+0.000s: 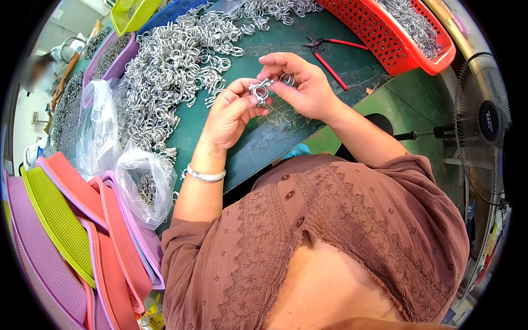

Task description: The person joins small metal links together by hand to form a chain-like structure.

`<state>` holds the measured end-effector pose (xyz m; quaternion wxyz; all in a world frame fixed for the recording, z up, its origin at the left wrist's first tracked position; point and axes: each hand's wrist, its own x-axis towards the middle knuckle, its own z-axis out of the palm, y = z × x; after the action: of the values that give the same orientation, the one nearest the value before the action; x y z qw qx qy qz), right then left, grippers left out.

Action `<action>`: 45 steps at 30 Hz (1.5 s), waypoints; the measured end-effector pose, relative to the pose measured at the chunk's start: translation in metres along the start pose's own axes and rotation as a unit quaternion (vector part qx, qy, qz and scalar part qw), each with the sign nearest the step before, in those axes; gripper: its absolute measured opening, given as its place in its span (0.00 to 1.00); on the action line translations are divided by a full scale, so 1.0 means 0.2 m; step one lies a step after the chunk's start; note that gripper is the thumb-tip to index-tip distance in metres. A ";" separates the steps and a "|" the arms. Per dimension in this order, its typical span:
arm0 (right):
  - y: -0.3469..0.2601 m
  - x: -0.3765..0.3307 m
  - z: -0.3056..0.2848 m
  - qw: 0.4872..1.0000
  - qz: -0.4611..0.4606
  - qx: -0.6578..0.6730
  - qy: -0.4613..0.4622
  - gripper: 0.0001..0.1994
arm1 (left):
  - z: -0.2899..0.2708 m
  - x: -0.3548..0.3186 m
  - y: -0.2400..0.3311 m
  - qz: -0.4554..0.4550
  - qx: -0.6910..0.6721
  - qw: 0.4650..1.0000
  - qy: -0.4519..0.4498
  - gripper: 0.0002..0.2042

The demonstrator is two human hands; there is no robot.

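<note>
Above the near edge of the green table, my left hand (231, 113) is closed, pinching a silver metal ring clamp (260, 93) with small ends sticking out. My right hand (302, 88) meets it from the right, thumb and fingertips at the clamp's top. Another silver ring (287, 80) shows inside the curl of the right fingers, partly hidden by them. Beyond my left hand spreads a large heap of similar silver clamps (165, 71). Red-handled pliers (330, 55) lie on the table past my right hand, their handles apart.
A red basket (379, 41) of metal pieces stands at the far right. Clear plastic bags (144, 187) and stacked pink, purple and green baskets (60, 225) crowd the left. A fan (487, 124) stands at right. Another person (60, 60) is at the far left.
</note>
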<state>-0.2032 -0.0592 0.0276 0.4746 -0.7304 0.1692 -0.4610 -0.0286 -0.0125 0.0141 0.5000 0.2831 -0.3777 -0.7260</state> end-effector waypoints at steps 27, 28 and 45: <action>0.03 -0.01 0.01 0.995 0.020 -0.078 0.058 0.18 | 0.00 0.01 -0.03 0.036 0.052 0.997 0.053 0.06; 0.03 -0.01 0.01 0.995 0.026 -0.075 0.059 0.18 | 0.00 0.01 -0.03 0.032 0.051 0.997 0.054 0.06; 0.02 0.01 0.02 0.993 0.000 -0.112 0.046 0.18 | 0.06 0.00 -0.02 0.011 0.134 0.987 0.083 0.13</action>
<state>-0.1981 -0.0593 0.0247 0.3814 -0.7573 0.2417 -0.4719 -0.0410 -0.0085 0.0171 0.4951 0.4028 -0.4322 -0.6370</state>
